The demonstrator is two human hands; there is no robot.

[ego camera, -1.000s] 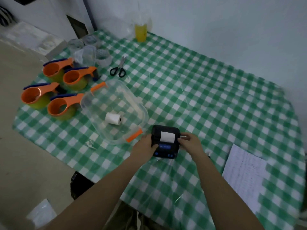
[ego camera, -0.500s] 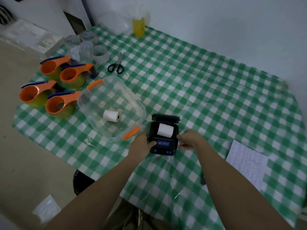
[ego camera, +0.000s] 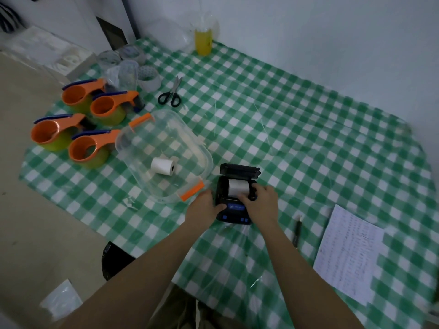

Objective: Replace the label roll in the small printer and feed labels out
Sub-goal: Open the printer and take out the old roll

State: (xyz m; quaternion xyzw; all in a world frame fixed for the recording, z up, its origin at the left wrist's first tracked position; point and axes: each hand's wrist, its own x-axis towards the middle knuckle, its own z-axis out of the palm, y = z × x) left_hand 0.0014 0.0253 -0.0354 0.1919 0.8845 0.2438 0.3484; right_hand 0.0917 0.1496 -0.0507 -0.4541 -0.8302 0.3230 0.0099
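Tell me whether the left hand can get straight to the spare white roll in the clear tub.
Probably yes. The left hand rests at the black printer, right beside the lidless clear plastic tub. The spare white paper roll lies alone inside, with only the tub's low wall between.

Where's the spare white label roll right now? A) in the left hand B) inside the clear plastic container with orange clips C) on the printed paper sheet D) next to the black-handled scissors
B: the spare white label roll lies on its side inside the clear plastic container with orange clips, left of the open small black printer.
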